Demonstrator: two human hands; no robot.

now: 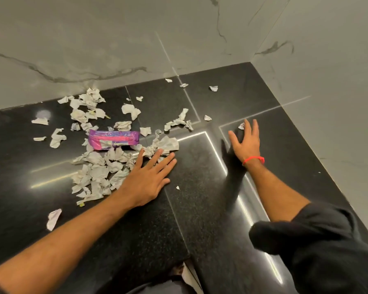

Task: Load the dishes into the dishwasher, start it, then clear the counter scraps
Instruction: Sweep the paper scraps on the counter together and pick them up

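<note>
Torn white paper scraps (98,172) lie scattered over the black granite counter (200,209), thickest at the centre left. A purple and pink wrapper (114,140) lies among them. My left hand (149,177) lies flat on the counter with straight fingers, its fingertips touching the right edge of the scrap pile. My right hand (245,141) is spread flat further right, fingertips beside one small scrap (241,126). Neither hand holds anything.
Grey marble walls (115,39) close the counter at the back and the right, meeting in a corner (250,62). Stray scraps (213,88) lie near the back wall, and one scrap (53,218) lies close to my left forearm. The counter's front edge runs along the bottom.
</note>
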